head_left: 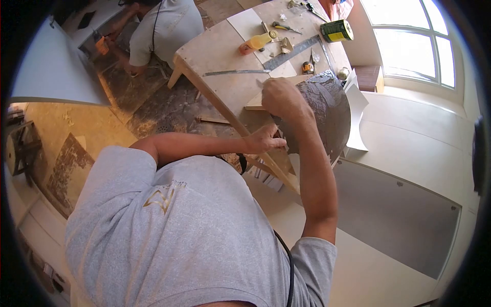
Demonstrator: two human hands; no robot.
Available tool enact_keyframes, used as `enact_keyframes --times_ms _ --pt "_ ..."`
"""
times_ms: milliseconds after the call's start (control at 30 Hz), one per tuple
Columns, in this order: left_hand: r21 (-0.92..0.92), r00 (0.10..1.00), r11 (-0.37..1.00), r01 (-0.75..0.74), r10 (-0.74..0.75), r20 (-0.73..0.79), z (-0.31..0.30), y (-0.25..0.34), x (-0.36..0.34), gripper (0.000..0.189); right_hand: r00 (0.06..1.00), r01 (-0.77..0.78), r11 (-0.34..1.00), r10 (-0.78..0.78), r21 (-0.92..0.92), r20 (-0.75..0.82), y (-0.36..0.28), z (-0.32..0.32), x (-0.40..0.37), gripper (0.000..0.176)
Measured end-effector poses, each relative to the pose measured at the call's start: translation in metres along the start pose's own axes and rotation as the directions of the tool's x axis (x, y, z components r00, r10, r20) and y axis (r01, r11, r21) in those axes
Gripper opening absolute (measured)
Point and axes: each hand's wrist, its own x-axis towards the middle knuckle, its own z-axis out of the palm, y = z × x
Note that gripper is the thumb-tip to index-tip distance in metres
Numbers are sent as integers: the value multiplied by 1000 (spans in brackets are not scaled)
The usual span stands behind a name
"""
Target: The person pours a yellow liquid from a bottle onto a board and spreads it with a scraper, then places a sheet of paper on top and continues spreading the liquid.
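A grey curved panel [335,115] with a wrinkled, shiny dark patch leans over the near side of the workbench. My right hand [287,101] is closed in a fist above the panel's left part. A small pale tip pokes out by its fingers, but what it belongs to is hidden. Lower down, my left hand [264,139] has thumb and fingers pinched at the panel's near left edge. A light wooden board [254,104] lies under and beside my right hand. My right forearm covers part of the panel.
The workbench [207,53] carries a bottle of orange liquid [255,43], a green can [337,31], a metal ruler [294,53], pliers [286,26] and a tape measure [307,67]. A co-worker [163,30] crouches at upper left with an orange drill [101,45]. White cabinets [414,133] stand right.
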Motion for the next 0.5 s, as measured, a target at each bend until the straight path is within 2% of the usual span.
enact_keyframes --times_ms 67,100,133,200,233,300,367,400,467,500 --pt "12 1000 1000 22 -22 9 -2 -10 2 29 989 149 986 -150 69 8 -13 -4 -2 21" --pt "24 999 999 42 -42 17 -2 -11 2 26 983 180 965 -174 190 -50 -18 -17 -8 25" --pt "25 999 999 41 -42 19 -2 -9 2 26 984 179 965 -172 189 -51 -20 -36 -15 25" --pt "58 994 993 106 -105 -21 0 -2 0 20 997 4 881 -41 472 69 -15 -67 -27 37" --pt "57 994 993 106 -105 -22 2 2 -1 20 995 -100 826 73 554 71 -3 -68 -27 43" --pt "19 992 995 93 -91 -90 4 5 -2 23 984 -134 862 173 488 -36 22 -77 -42 43" --pt "42 992 995 95 -91 -82 3 3 -3 23 977 -130 902 187 412 -101 33 -94 -68 32" --pt "64 993 993 96 -91 -73 2 3 -2 23 977 -132 901 189 413 -101 36 -96 -82 32" --pt "69 995 993 94 -91 -50 0 2 0 23 901 -329 846 414 419 -127 41 -97 -106 31" --pt "73 996 993 93 -91 -26 0 1 1 24 898 -337 843 422 418 -126 47 -89 -113 31"
